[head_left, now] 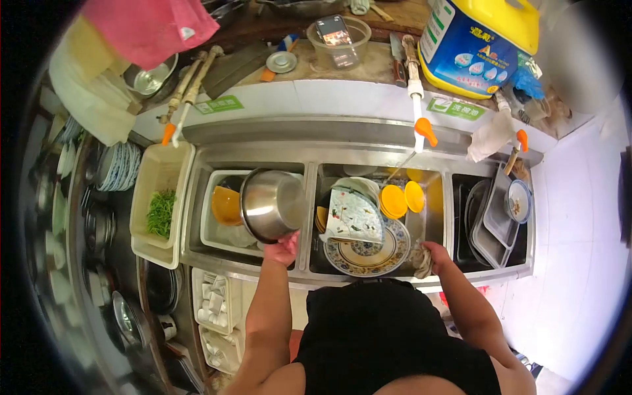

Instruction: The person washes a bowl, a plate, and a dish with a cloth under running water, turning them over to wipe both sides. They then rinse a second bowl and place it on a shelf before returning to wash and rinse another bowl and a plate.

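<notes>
My left hand point(283, 249) is closed on the rim of a shiny metal bowl point(279, 203), which is tipped on its side over the left sink basin. Below the bowl is a white tub point(209, 230) with a yellow-orange bowl point(226, 205) inside. A crumpled, greyish cloth point(423, 262) hangs from my closed right hand point(437, 257) at the front edge of the middle basin. In that basin lie a large patterned plate point(388, 253), a square white dish with food scraps point(354, 216) and small yellow plates point(394, 200). Water runs thinly from the tap above.
Metal trays point(497, 220) and a small bowl point(519, 201) stand in the right basin. A cream bin point(158, 217) with green vegetables is at left. Along the ledge sit a yellow detergent jug point(477, 49), a knife point(398, 59) and a plastic tub holding a phone point(334, 31).
</notes>
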Motion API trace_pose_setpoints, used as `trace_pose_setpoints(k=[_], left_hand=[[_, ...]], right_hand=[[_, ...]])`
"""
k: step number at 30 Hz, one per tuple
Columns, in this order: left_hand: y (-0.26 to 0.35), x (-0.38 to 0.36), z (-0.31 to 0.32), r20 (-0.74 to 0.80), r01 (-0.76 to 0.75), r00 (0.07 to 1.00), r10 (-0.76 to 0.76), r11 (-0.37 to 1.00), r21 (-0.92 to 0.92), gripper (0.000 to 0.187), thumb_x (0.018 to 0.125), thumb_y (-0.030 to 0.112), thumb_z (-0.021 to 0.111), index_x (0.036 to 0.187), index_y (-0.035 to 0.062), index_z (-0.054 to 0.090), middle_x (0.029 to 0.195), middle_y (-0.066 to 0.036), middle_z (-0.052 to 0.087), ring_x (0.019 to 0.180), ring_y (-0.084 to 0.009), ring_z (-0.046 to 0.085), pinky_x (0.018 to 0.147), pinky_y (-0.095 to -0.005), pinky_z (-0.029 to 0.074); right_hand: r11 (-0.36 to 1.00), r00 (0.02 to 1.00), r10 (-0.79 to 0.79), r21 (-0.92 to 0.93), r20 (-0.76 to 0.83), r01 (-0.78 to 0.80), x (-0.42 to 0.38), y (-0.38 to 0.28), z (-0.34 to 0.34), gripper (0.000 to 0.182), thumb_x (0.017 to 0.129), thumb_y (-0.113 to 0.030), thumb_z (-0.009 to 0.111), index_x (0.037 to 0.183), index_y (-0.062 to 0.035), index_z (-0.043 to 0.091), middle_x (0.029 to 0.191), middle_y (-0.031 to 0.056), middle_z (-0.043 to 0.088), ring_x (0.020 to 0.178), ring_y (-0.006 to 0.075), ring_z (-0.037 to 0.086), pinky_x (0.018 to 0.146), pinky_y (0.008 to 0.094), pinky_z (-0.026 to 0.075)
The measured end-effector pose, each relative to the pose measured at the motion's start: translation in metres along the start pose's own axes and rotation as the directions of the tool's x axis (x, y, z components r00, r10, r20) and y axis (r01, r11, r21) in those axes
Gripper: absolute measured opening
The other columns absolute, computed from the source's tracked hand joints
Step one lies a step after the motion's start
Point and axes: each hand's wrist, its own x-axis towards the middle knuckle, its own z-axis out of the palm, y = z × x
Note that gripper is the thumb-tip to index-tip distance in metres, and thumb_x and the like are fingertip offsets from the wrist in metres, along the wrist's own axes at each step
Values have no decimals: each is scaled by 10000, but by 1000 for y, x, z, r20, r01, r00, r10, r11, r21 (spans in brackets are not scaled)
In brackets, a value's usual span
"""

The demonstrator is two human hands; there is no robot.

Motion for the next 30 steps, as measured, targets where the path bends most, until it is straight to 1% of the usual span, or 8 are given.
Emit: trace_pose_setpoints(k=[7, 12, 13, 15, 18, 23, 28, 30], left_hand=[[-6, -27, 22, 367, 342, 872, -325, 939, 19, 486, 878, 396, 536, 1152, -3, 583, 980, -157, 669, 770, -274, 667, 599, -317, 577], [5, -92, 5, 224, -85, 973, 49, 985, 152, 398, 890, 280, 522, 1118, -43, 559, 1067, -196, 624, 890, -300, 649, 688, -365, 584], [3, -118, 10, 31, -253, 967, 254, 931, 265, 367, 880, 242, 508, 1099, -49, 554, 1046, -206, 621, 890, -311, 648, 720, -384, 581], [-2, -171, 18, -166, -538, 719, 674, 693, 480, 366, 849, 195, 477, 1054, -99, 545, 942, -224, 645, 821, -302, 676, 645, -391, 560], [48, -228, -36, -257, -617, 514, 819, 561, 553, 344, 838, 165, 501, 1061, -95, 534, 961, -206, 640, 783, -294, 680, 655, -401, 574], [147, -333, -54, -221, -789, 147, 964, 249, 562, 230, 833, 128, 543, 991, -39, 554, 916, -130, 636, 689, -233, 655, 602, -326, 569], [282, -406, -26, -144, -931, -71, 987, -14, 366, 251, 882, 116, 489, 1064, -50, 537, 984, -138, 615, 780, -226, 642, 622, -302, 574], [311, -448, 3, -107, -931, -162, 981, -116, 345, 249, 908, 136, 497, 1085, -36, 532, 1014, -124, 611, 837, -231, 635, 688, -316, 576]], right_hand=[[995, 991, -93, -30, 98, 97, 10, 14, 5, 187, 840, -205, 616, 927, -42, 640, 853, 107, 672, 765, 267, 665, 729, 442, 552], [986, 994, -68, -145, 83, 80, 6, 11, 26, 204, 852, -179, 594, 943, -6, 649, 882, 124, 670, 789, 285, 665, 739, 438, 550], [983, 993, -69, -161, 101, 85, 12, 12, 25, 211, 852, -176, 592, 944, 6, 645, 891, 130, 668, 800, 288, 664, 749, 440, 549], [981, 986, -69, -171, 151, 95, 25, 12, 35, 227, 855, -171, 580, 960, 22, 636, 920, 144, 666, 831, 298, 662, 771, 442, 544], [982, 980, -13, -182, 199, 50, 64, 8, 37, 289, 868, -189, 542, 1034, 37, 612, 978, 166, 663, 896, 334, 651, 831, 463, 522], [993, 973, -78, -69, 219, 95, 90, 7, 59, 372, 857, -243, 515, 1102, 28, 586, 1041, 174, 659, 955, 372, 630, 905, 487, 482], [973, 948, -154, -127, 278, 195, 76, 14, 101, 421, 857, -317, 485, 1122, -5, 587, 1077, 166, 650, 981, 361, 628, 902, 480, 486], [980, 975, -193, -22, 113, 197, 61, 17, 129, 401, 844, -300, 519, 1082, 17, 578, 963, 154, 642, 883, 346, 629, 793, 470, 514]])
